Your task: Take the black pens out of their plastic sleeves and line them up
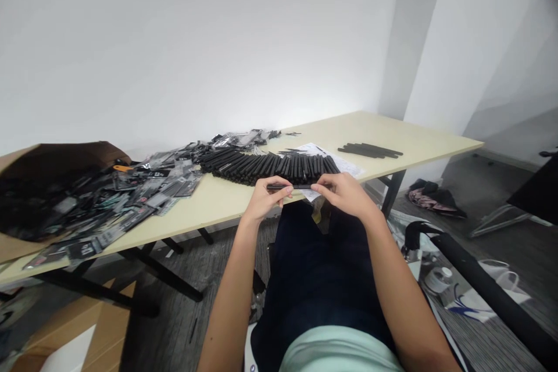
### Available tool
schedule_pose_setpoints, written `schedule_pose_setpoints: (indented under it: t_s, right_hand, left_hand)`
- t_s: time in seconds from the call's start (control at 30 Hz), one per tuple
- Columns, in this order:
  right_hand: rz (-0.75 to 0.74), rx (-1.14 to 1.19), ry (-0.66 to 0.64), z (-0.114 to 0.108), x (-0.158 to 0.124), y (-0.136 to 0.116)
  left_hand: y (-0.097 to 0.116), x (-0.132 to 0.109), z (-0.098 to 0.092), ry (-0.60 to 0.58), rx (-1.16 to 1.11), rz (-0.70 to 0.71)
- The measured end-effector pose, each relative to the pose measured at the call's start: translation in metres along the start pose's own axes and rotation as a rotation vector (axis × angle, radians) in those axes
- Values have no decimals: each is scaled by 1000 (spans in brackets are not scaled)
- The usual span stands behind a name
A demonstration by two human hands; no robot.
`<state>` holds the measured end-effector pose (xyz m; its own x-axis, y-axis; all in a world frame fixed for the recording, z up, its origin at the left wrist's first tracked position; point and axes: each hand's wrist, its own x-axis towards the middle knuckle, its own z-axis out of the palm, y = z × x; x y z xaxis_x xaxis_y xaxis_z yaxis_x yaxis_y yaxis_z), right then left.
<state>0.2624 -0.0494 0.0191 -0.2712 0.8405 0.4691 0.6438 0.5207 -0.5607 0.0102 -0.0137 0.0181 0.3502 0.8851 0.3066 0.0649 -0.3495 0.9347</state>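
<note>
Both my hands hold one thin black pen point(297, 186) level in front of me, just at the near edge of the pale table point(418, 140). My left hand point(265, 199) pinches its left end and my right hand point(346, 193) pinches its right end. Right behind the pen lies a long row of several black pens point(265, 165) side by side. A small group of black pens point(369, 151) lies apart at the table's right.
A heap of packaged items point(131, 192) spreads over the table's left, spilling from an open cardboard box point(56, 157). White paper sheets point(344, 166) lie under the pen row. Cardboard boxes point(78, 331) stand on the floor at left, a black tube point(488, 288) and clutter at right.
</note>
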Motion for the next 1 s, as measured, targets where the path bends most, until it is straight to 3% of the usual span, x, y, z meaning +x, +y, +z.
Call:
schedule_pose_setpoints:
  t_s: [0.23,0.47,0.67,1.0]
  right_hand:
    - [51,158,-117,5,3,8]
    - [126,283,-1,12,6,7]
    - [137,366,47,11,1,6]
    - [109,411,-39,9,3,6]
  left_hand:
    - [0,-2,-4,-27,-6,-5]
    - [6,-1,-1,-62,6,-65]
    - [-2,1,-4,-74,5,-48]
    - [-4,1,-4,-47,-11,-54]
